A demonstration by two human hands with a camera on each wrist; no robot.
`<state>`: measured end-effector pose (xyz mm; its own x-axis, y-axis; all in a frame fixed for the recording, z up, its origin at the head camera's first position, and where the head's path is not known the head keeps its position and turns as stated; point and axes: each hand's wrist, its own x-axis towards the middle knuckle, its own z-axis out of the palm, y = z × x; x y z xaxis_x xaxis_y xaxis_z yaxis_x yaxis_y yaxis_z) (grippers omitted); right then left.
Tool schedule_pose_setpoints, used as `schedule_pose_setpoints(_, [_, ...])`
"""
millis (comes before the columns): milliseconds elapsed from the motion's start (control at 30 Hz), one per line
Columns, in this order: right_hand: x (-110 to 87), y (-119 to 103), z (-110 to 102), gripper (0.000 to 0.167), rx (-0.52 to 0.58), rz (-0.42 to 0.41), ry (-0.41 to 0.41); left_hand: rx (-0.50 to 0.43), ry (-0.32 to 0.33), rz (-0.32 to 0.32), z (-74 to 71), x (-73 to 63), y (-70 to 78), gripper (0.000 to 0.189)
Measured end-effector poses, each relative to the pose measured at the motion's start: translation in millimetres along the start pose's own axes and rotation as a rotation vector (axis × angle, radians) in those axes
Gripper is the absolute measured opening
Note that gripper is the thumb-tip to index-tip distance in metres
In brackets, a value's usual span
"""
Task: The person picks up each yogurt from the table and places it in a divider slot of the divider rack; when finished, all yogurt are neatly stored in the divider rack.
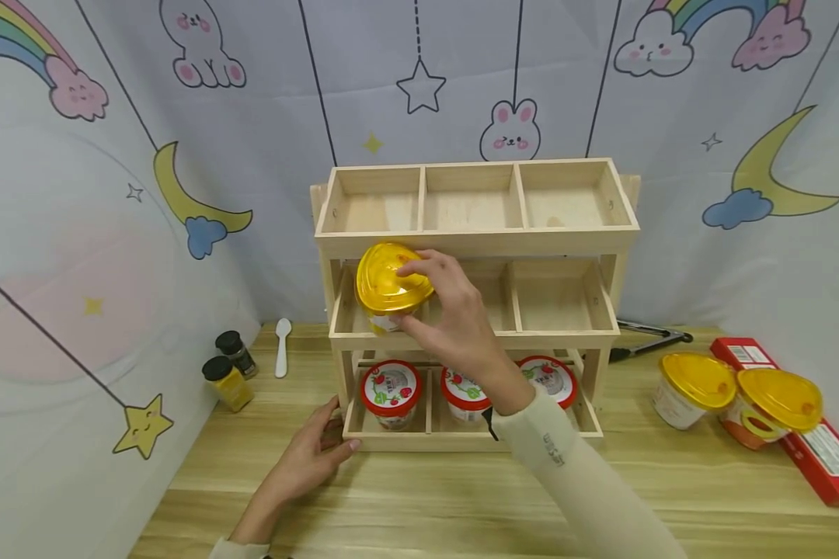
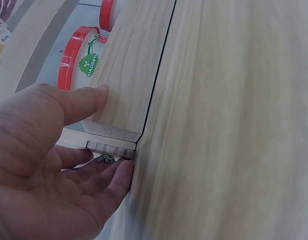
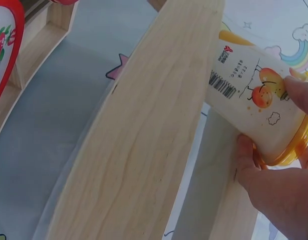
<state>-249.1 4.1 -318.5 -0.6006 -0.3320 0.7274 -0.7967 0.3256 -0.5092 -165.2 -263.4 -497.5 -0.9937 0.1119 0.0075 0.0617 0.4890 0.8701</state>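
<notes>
A wooden three-tier rack (image 1: 482, 339) stands on the table, each tier split into compartments. My right hand (image 1: 454, 314) holds a cup with a yellow lid (image 1: 388, 283) at the left compartment of the middle tier. In the right wrist view, the tilted cup (image 3: 251, 92) shows a fruit print and barcode, its base partly hidden behind a board. At the bottom tier's front left corner, my left hand (image 1: 306, 458) grips the rack, thumb on the front board (image 2: 129, 75) and fingers round the side. Red-lidded cups (image 1: 391, 388) sit in the bottom tier.
Two more yellow-lidded cups (image 1: 695, 380) stand at the right beside a red box (image 1: 821, 466). Black-tipped tongs (image 1: 646, 339) lie behind the rack's right side. Two black-capped jars (image 1: 229, 380) and a white spoon (image 1: 282, 349) are at the left, near the printed cloth wall (image 1: 280, 194).
</notes>
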Motion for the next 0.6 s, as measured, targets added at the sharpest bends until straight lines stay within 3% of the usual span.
schedule_pose_setpoints(600, [-7.1,5,17,0.049,-0.067,0.033,-0.004,-0.001,0.001,-0.007,0.1,-0.4,1.5,0.088])
